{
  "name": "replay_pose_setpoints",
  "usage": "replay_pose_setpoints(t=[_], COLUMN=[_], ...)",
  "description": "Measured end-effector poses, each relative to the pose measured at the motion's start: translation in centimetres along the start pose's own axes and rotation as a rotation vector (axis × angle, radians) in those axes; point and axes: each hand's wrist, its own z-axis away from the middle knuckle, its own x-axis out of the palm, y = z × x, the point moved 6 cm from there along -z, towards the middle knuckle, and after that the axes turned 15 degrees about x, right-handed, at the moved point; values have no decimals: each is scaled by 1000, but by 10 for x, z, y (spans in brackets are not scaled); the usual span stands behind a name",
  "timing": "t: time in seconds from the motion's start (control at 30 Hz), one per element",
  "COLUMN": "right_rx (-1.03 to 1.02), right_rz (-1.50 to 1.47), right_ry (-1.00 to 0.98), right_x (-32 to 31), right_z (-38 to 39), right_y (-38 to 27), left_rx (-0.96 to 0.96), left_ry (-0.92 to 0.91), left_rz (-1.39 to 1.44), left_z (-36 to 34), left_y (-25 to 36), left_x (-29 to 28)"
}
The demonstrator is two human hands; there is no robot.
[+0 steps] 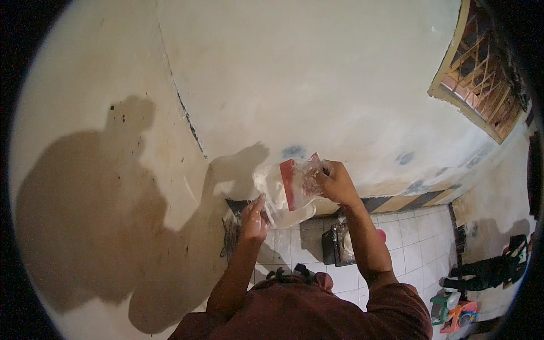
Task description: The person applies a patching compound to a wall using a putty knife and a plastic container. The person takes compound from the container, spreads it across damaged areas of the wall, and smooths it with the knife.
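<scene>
Both your hands grip the bag (pixel 290 184), right hand (pixel 335 184) and left hand (pixel 255 220) at opposite sides, before the wall (pixel 317 85), whose surface is largely pale while its lower dark patches (pixel 294 152) show uncovered, so work appears part-done.

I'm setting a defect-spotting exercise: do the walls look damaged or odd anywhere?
Yes. A dark, jagged line, perhaps a crack, breaks the pale wall, above and left of the left hand. A blue-grey patch, left of the right hand, looks discoloured.
</scene>
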Motion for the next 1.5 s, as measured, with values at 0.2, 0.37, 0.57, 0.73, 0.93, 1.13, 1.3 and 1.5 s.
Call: replay_pose_setpoints(t=[0.2,0.37,0.57,0.73,0.93,1.13,1.3,1.5], right_rx=[-24,31,-14,23,-13,-81,-59,-35], right_rz=[344,175,267,277,227,250,259,207], right_ry=[134,134,190,262,209,166,125,43], right_x=[0,-3,3,-2,6,16,18,23], right_z=[-3,-4,-1,-4,-10,-18,-14,-11], right_y=[-2,7,-4,3,4,3,-6,-10], left_rx=[71,46,64,70,99,63,139,37], left_ry=[-112,-97,-84,-78,-146,-159,-231,-183], left_rz=[44,12,-23,-2,-11,-113,-158,-204], left_z=[-21,-19,-22,-23,-22,-20,-19,-13], left_y=[3,12,10,5,6,9,18,20], left_x=[4,18,23,23,21,17,19,19])
